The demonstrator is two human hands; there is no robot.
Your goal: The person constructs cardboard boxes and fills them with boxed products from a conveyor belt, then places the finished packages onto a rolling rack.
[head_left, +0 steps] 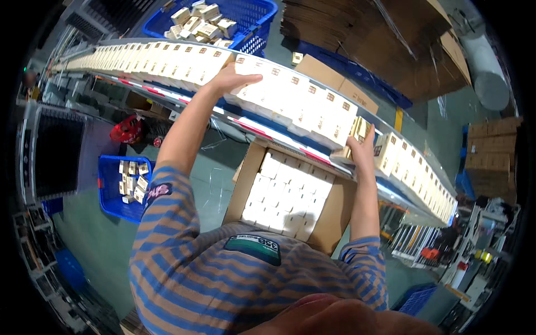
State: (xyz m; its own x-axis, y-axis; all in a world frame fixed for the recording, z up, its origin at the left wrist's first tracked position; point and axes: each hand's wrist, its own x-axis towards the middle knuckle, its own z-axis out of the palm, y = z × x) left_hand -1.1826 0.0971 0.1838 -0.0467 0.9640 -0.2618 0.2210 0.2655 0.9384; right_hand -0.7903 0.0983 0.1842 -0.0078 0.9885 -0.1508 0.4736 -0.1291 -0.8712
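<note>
A long row of small cream cartons stands packed side by side on a conveyor (267, 129) that crosses in front of me. My left hand (229, 81) is at the left end of one group of cartons (304, 103), its thumb stretched over their near side. At that group's right end, my right hand (364, 152) presses the last carton, which sits tilted with its brown-patterned side showing. Both hands hold the group between them; some fingers are hidden behind the cartons. Below the conveyor, an open cardboard box (338, 215) holds several rows of white cartons (287, 192).
More cartons (413, 167) continue along the conveyor to the right, past a gap. A blue basket (254, 42) of loose cartons stands beyond the conveyor; a smaller blue basket (111, 207) is on the floor at left. Stacked flat cardboard (363, 39) lies at the far right.
</note>
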